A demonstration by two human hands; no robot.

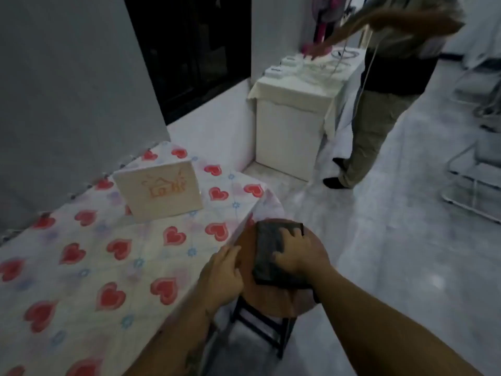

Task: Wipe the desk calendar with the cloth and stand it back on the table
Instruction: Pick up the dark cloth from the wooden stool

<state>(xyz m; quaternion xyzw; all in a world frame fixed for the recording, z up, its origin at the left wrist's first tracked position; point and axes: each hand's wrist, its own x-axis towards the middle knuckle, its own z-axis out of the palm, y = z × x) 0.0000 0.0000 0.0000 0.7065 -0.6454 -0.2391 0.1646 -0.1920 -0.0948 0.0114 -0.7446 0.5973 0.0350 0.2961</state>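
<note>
Our left hand (223,270) rests empty on the round brown wooden stool (298,297); our right hand (299,253) presses flat the folded dark grey cloth (267,256). The cream standing desk calendar (158,189) waits unwiped on the heart-patterned tabletop (81,267).

A single wide-angle view looks forward and down from the person's head, close over both forearms, with the left hand (223,272) and right hand (299,253) low in the middle of the picture. It faces across the corner of the table (81,267) at left toward the floor and a white cabinet (290,131) farther off. The picture is dim and soft, probably blurred by motion, and straight lines bow toward the edges.
</note>
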